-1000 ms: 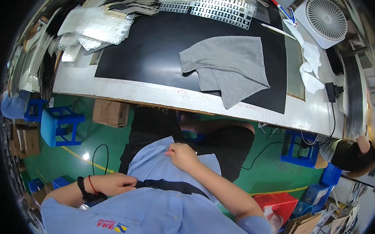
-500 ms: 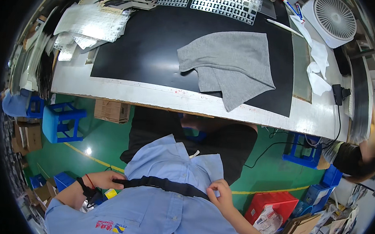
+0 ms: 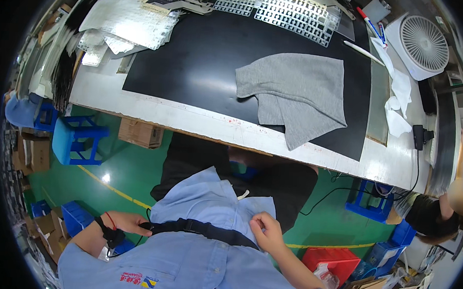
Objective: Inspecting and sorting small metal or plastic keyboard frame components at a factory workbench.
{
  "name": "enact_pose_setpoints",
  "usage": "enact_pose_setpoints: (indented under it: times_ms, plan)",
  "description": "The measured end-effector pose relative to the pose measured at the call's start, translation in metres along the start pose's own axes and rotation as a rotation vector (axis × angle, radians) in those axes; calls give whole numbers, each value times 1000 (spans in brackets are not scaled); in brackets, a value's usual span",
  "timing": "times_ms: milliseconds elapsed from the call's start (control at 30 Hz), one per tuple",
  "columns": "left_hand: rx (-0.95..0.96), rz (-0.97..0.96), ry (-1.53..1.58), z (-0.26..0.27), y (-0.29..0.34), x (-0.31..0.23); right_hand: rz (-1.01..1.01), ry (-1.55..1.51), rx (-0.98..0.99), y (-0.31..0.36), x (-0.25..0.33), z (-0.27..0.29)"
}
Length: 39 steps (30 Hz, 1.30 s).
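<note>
A black waist belt [image 3: 197,227] runs across the front of my light blue shirt [image 3: 192,264]. My left hand [image 3: 128,223] is closed on the belt's left end; its wrist carries a black band and a red cord. At the other side, my right hand [image 3: 267,231] lies on the shirt by my hip, just above the belt's right end. Its fingers are loosely curled, and no object shows in them. Ahead on the table, a folded grey cloth [image 3: 298,90] rests on a black mat [image 3: 194,63], out of reach of both hands.
Keyboard-shaped plates [image 3: 297,19] and a stack of translucent sheets [image 3: 127,21] lie at the back. A white fan [image 3: 417,47], pens and a white cloth [image 3: 400,91] are at right. Blue stools [image 3: 80,140], a red bin [image 3: 333,262] and another person [image 3: 434,215] surround me.
The view has shifted, so the table appears lower and tilted. My right hand has moved slightly up and left, away from the belt's end. My left hand keeps its hold.
</note>
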<state>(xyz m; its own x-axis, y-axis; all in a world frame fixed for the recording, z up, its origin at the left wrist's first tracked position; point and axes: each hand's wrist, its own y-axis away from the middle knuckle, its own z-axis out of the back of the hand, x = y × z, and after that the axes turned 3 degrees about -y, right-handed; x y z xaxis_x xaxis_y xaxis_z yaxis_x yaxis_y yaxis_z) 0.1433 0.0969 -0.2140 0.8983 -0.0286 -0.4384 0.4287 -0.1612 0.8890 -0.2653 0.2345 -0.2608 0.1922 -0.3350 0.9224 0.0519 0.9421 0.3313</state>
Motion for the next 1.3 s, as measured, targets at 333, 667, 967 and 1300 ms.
enact_pose_setpoints:
  times_ms: [333,667,967,1300]
  plan:
    - [-495,-587,-75,97,49,-123,726,212,-1098,-64,108,152]
    - [-368,-1152,-416,124,32,-264,-184,697,-1266,-122,90,400]
    - [-223,-1230,-129,132,13,-310,134,775,-1145,-104,115,324]
    - [-364,-1416,452,88,-41,-364,608,280,-818,-47,182,72]
